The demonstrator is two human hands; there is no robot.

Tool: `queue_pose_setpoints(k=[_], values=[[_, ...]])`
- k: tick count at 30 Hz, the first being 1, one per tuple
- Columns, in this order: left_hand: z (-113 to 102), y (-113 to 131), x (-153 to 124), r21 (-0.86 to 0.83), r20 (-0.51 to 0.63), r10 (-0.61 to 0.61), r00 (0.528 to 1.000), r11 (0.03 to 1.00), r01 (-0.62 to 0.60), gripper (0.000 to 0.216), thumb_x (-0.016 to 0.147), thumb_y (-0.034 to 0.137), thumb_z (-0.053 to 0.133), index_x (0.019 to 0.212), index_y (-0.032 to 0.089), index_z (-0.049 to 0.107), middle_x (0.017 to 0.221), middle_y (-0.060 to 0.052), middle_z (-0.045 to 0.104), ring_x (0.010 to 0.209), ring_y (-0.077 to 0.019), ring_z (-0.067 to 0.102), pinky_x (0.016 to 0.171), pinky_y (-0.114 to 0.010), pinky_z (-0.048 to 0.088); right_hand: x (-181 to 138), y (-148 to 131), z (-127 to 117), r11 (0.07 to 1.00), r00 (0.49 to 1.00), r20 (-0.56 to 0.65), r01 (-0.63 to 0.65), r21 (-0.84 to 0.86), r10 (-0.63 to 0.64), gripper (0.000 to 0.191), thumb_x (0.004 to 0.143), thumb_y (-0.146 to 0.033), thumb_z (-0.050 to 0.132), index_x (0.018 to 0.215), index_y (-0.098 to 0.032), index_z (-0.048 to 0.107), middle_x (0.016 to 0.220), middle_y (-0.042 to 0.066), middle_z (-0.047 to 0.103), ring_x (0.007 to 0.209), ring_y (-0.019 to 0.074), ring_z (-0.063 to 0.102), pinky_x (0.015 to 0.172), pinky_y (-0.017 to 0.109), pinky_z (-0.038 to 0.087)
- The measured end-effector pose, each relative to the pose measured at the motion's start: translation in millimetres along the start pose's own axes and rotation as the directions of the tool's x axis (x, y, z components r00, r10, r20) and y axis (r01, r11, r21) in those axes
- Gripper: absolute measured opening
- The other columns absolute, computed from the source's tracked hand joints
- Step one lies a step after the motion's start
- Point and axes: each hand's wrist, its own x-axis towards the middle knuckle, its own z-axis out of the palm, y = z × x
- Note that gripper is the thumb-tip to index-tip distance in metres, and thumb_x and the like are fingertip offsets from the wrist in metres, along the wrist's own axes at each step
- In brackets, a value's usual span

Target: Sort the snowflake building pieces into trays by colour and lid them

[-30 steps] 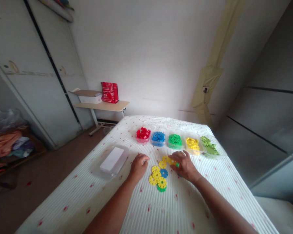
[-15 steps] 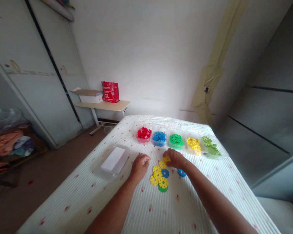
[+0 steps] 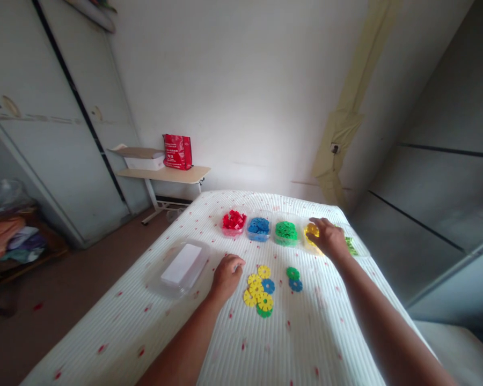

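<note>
My left hand [image 3: 226, 274] rests on the white dotted bedcover [image 3: 265, 343], fingers curled loosely, just left of a joined cluster of yellow, blue and green snowflake discs [image 3: 258, 290]. A loose green disc [image 3: 292, 273] and a blue disc [image 3: 295, 284] lie to the right of the cluster. My right hand [image 3: 328, 239] reaches over the tray of yellow discs [image 3: 310, 231], fingers bent down into it; what it grips is hidden. Trays of red discs [image 3: 233, 222], blue discs [image 3: 259, 227], green discs [image 3: 285, 232] and light green discs [image 3: 351, 246] stand in the same row.
A clear lidded box [image 3: 180, 267] with a white sheet inside lies left of my left hand. Beyond the bed stands a small side table [image 3: 167, 174] with a red bag [image 3: 177, 151]. Cupboard doors line the left wall, a grey panel the right.
My right hand has left the disc cluster and moved back and right to the yellow tray. A green and a blue disc now lie uncovered. My left hand has stayed put.
</note>
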Motion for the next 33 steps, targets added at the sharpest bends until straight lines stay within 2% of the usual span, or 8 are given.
queue_pose_setpoints(k=[2,5,7,9,14,18,23,33], values=[[1,-1,0,-0.002,-0.001,-0.005,1.000,1.000,0.005,0.024,0.069,0.001,0.048,0.074,0.018,0.064,0.083,-0.002,0.064,0.085,-0.0139,0.058,0.083,-0.029,0.045,4,8,1,0.998,0.997,-0.061,-0.046,0.050,0.049,0.038,0.079,-0.035,0.051,0.112,-0.020,0.056,0.109,0.010,0.061,0.079,0.0204,0.060,0.065,0.031,0.040],[1,-4,-1,-0.015,0.008,0.006,1.000,1.000,-0.006,0.024,0.069,0.001,0.048,0.075,0.018,0.064,0.083,-0.002,0.064,0.085,-0.0138,0.058,0.083,-0.028,0.045,-13,0,5,0.971,0.990,-0.121,-0.047,0.235,0.078,0.031,0.082,-0.039,0.047,0.099,-0.017,0.061,0.098,0.009,0.064,0.069,0.0170,0.060,0.060,0.028,0.042],[1,-4,-1,-0.014,0.016,0.012,1.000,1.000,-0.012,0.024,0.069,0.001,0.048,0.075,0.018,0.064,0.083,-0.002,0.064,0.085,-0.0138,0.058,0.084,-0.029,0.045,-39,-13,7,0.925,0.997,-0.078,0.012,0.380,0.020,0.028,0.085,-0.038,0.043,0.088,-0.018,0.062,0.087,0.007,0.065,0.062,0.0145,0.059,0.057,0.026,0.043],[1,-4,-1,-0.001,0.016,0.017,1.000,1.000,-0.017,0.023,0.069,0.002,0.048,0.075,0.018,0.063,0.083,-0.002,0.064,0.085,-0.0141,0.057,0.085,-0.030,0.045,-69,-26,10,0.883,0.988,0.041,0.115,0.455,-0.150,0.026,0.086,-0.034,0.041,0.080,-0.020,0.061,0.076,0.005,0.064,0.059,0.0130,0.057,0.056,0.024,0.043],[1,-1,-2,0.020,0.021,0.032,0.999,0.999,-0.033,0.023,0.069,0.001,0.048,0.074,0.018,0.063,0.083,-0.002,0.064,0.086,-0.0147,0.057,0.086,-0.031,0.044,-113,-37,24,0.901,0.957,0.186,0.128,0.415,-0.221,0.024,0.086,-0.024,0.040,0.077,-0.021,0.062,0.077,0.004,0.062,0.070,0.0149,0.058,0.063,0.025,0.044],[0,1,-2,0.033,0.022,0.026,0.999,0.999,-0.027,0.023,0.069,0.002,0.048,0.074,0.018,0.064,0.083,-0.002,0.064,0.086,-0.0150,0.057,0.085,-0.030,0.045,-113,-43,32,0.928,0.959,0.191,0.133,0.347,-0.209,0.023,0.084,-0.022,0.043,0.093,-0.020,0.064,0.095,0.007,0.066,0.086,0.0191,0.057,0.075,0.032,0.044],[0,1,-2,0.044,0.014,0.022,1.000,0.999,-0.022,0.024,0.068,0.001,0.048,0.074,0.018,0.064,0.084,-0.002,0.064,0.086,-0.0142,0.057,0.086,-0.029,0.044,-113,-60,37,0.874,0.924,0.163,0.254,0.414,-0.346,0.036,0.089,-0.023,0.038,0.121,-0.024,0.053,0.120,0.007,0.060,0.104,0.0214,0.053,0.084,0.037,0.042],[-4,3,-4,-0.017,0.076,0.045,0.996,0.999,-0.044,0.020,0.070,0.007,0.051,0.079,0.018,0.065,0.088,-0.002,0.064,0.089,-0.0150,0.057,0.086,-0.029,0.044,-117,-56,39,0.857,0.938,0.126,0.232,0.461,-0.322,0.022,0.086,-0.030,0.045,0.097,-0.019,0.061,0.099,0.009,0.064,0.090,0.0207,0.056,0.078,0.035,0.043]])
